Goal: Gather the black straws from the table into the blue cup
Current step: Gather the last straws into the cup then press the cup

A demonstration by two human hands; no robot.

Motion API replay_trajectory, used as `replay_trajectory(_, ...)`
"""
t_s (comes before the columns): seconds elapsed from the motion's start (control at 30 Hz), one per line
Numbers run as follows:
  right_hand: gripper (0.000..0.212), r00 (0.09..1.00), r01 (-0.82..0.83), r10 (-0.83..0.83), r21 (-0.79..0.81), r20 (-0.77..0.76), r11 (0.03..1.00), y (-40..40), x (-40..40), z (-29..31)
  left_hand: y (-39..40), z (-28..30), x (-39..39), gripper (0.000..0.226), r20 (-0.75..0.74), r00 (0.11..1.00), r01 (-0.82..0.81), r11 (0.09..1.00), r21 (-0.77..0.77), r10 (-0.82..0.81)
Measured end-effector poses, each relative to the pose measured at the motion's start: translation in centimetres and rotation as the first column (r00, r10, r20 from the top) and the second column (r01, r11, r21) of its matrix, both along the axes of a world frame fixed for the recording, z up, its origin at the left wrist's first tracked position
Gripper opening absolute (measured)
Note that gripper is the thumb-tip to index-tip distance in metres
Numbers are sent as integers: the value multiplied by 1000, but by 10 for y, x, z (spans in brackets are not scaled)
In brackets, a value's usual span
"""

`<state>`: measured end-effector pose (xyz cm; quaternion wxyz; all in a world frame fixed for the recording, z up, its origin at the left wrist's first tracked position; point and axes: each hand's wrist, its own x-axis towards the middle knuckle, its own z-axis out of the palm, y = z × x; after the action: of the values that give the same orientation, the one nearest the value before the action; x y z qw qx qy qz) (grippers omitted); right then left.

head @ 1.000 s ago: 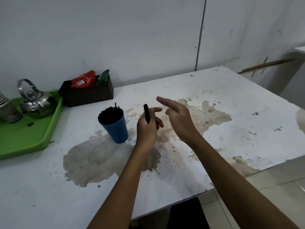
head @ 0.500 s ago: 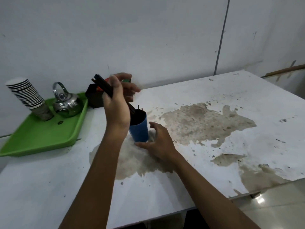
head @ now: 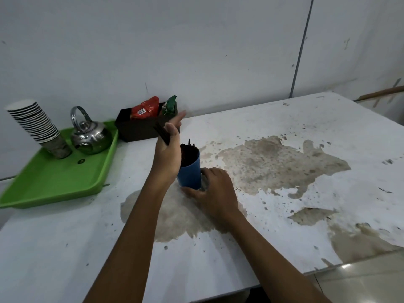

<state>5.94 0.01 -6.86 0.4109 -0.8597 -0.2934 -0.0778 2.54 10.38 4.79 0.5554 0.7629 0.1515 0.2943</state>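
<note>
From the head view, my right hand (head: 215, 189) wraps the base of the blue cup (head: 189, 174) on the stained table (head: 284, 215), fingers pressed against it. My left hand (head: 168, 154) is raised beside the rim, seemingly pinching black straws (head: 162, 134) under the thumb, though blurred; more straws fill the cup.

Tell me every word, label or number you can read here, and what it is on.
No text here can be read.
Red packet in the black box: a white barcode label, digits too small to read.
Green packet: print too blurred to read.
Paper cups, kettle, blue cup: no writing visible.
</note>
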Motion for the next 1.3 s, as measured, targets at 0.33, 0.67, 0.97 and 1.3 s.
replay_trajectory(0.33,59,1000,5,-6,-33,-19,999,1,-2,2,23,-21,0,51,-240,970,44,997,67,-27)
replay_trajectory(0.67,58,999,13,-14,-33,-35,999,0,-5,4,20,-11,-2,55,-238,971,-11,999,-50,-1)
replay_trajectory(0.97,89,987,-45,41,-19,-157,999,-1,-2,4,27,-5,-12,56,-139,990,21,999,-39,-26)
replay_trajectory(1.3,83,984,-158,137,193,117,968,-15,-1,32,37,-12,-19,47,-250,968,149,773,617,13)
